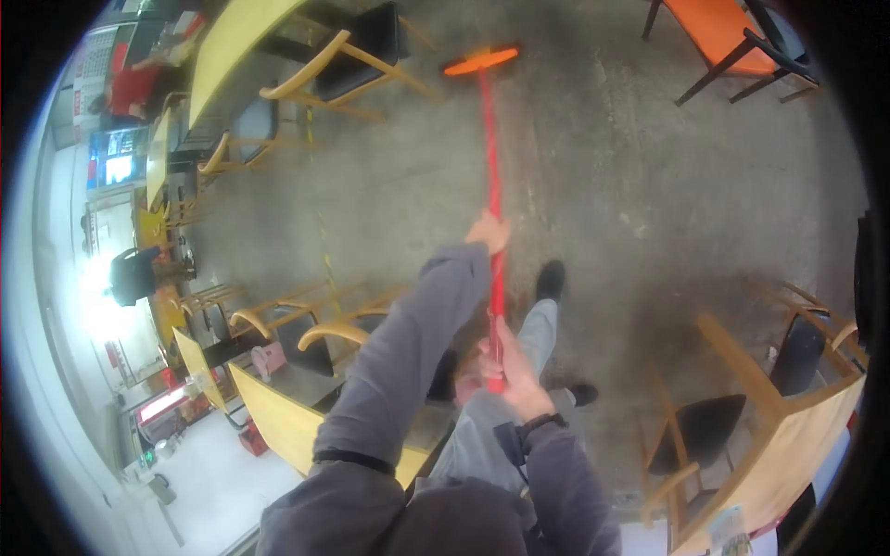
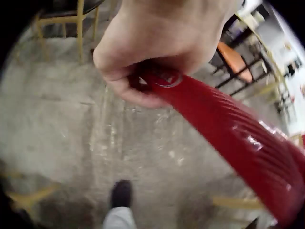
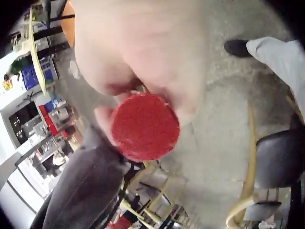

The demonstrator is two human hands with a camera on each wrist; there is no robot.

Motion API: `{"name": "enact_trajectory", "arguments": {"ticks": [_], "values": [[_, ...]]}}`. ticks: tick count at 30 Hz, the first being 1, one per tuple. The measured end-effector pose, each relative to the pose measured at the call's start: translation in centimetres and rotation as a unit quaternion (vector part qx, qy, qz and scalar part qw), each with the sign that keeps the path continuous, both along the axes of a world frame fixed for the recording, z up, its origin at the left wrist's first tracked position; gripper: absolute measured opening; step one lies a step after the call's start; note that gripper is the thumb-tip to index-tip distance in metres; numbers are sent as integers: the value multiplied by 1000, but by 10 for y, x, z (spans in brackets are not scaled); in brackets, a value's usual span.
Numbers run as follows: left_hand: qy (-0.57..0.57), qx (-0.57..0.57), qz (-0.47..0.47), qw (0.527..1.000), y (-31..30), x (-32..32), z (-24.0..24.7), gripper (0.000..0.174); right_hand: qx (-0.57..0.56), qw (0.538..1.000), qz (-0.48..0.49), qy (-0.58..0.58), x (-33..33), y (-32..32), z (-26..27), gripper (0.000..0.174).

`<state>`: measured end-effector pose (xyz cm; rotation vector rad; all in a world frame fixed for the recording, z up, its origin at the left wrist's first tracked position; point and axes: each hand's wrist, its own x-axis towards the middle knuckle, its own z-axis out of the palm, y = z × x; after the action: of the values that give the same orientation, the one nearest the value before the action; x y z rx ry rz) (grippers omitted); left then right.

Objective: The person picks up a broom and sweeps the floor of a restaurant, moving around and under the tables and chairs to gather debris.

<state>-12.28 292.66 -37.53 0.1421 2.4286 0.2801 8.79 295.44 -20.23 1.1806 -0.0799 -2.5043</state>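
A long red pole (image 1: 498,278) runs away from the body to an orange flat head (image 1: 481,61) on the floor. My left hand (image 1: 489,232) grips the pole partway along; in the left wrist view the fingers of this hand (image 2: 157,43) curl round the red shaft (image 2: 224,119). Nearer the body, my right hand (image 1: 514,371) holds the pole close to its end. The right wrist view shows the round red pole end (image 3: 145,127) below the right hand (image 3: 143,52), the fingers partly hidden behind it.
Wooden chairs (image 1: 371,51) and yellow tables (image 1: 232,56) line the left. An orange-seated chair (image 1: 718,32) is at the upper right, a wooden table (image 1: 779,463) with dark-seated chairs at the lower right. One dark shoe (image 1: 551,279) stands beside the pole on grey concrete floor (image 1: 612,167).
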Motion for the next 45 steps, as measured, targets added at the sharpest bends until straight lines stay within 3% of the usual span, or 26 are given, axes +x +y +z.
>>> {"name": "enact_trajectory", "arguments": {"ticks": [3,6,10,12,14,16,18,20,21,22,23,24,26,28,30,32,33,36,38,40,41,42,43,44,45], "values": [[-10,-12,75,997,-13,53,-20,51,43,999,8,-1,43,-8,2,25],[-54,38,122,990,-2,137,-2,53,98,991,84,-40,129,7,-6,24],[115,-47,29,992,2,307,-15,56,178,973,140,-44,264,17,6,24],[25,-65,-11,998,4,395,-31,56,262,938,214,-75,345,23,11,26],[-41,-16,69,997,11,473,-1,54,302,921,233,-84,434,33,15,29],[-133,13,115,984,15,547,36,52,360,886,278,-86,497,44,56,30],[-104,42,131,985,7,630,52,46,366,852,348,-136,547,42,103,36],[-201,147,197,948,-18,724,48,33,353,856,338,-168,623,23,128,40],[-422,158,292,844,-23,728,85,28,361,853,336,-172,653,15,141,42],[-414,153,401,803,-36,790,59,31,360,836,358,-209,670,8,161,48],[-440,150,357,810,-33,785,87,29,353,842,325,-248,693,-1,167,49],[-465,145,311,816,-25,777,129,27,365,802,431,-196,671,14,203,47],[-484,132,443,743,-10,774,157,23,404,789,405,-222,668,18,210,49],[-513,152,431,727,-1,774,157,23,402,770,442,-225,669,36,204,47],[-555,246,429,669,-11,823,112,25,398,757,468,-222,672,51,194,46],[-501,199,477,695,-1,772,125,26,415,738,493,-200,650,57,180,44],[-476,183,494,704,11,737,128,27,410,750,479,-198,635,59,172,44],[-404,244,491,733,-3,639,113,28,400,756,486,-179,542,50,142,43],[-351,254,485,760,-14,564,92,25,380,797,450,-132,495,40,104,44],[-281,253,444,812,-37,477,83,24,408,805,425,-74,412,25,77,46],[-198,143,404,882,-45,448,43,26,349,842,405,-69,371,18,61,46],[-186,252,412,855,-61,400,60,28,372,844,386,-18,331,8,40,47],[-133,270,422,855,-70,355,46,31,267,911,307,-62,291,-3,25,47],[-147,207,402,880,-80,313,42,32,232,901,363,-46,244,-7,28,48],[-147,168,390,893,-93,289,20,32,179,932,313,-34,221,-20,17,46]]}}
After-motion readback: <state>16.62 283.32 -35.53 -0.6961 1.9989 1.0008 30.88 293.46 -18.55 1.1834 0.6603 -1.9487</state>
